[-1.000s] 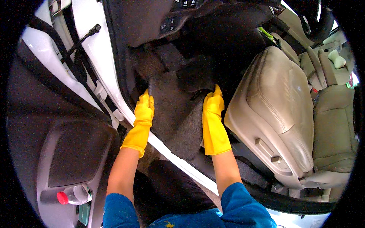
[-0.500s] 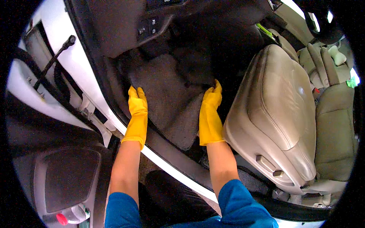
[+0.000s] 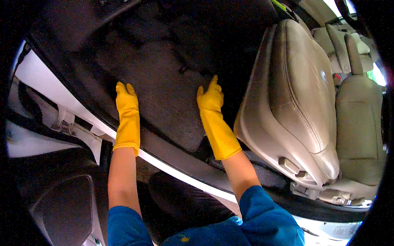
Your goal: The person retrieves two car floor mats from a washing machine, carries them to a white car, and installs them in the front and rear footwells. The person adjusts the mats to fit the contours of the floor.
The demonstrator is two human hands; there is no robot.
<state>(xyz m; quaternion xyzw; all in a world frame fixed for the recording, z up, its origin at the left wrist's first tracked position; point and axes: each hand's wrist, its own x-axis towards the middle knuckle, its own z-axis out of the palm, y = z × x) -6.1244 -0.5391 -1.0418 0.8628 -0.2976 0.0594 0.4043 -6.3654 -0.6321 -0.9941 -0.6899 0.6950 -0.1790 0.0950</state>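
A dark grey car floor mat (image 3: 164,88) lies flat in the footwell in front of a beige leather seat (image 3: 297,94). Both my hands wear yellow rubber gloves. My left hand (image 3: 126,98) presses flat on the mat's left edge, fingers together and stretched forward. My right hand (image 3: 211,96) lies flat on the mat's right edge, close to the seat's front, thumb spread out. Neither hand grips anything.
The white door sill (image 3: 164,162) runs diagonally below the mat. The open door's dark inner panel (image 3: 65,209) is at lower left. The dashboard underside (image 3: 135,16) is above the footwell. A second beige seat (image 3: 357,127) stands at the right.
I have leaned in closer. Both hands moved apart and forward, from holding the mat partly raised to lying flat on it, and the mat now rests spread out in the footwell.
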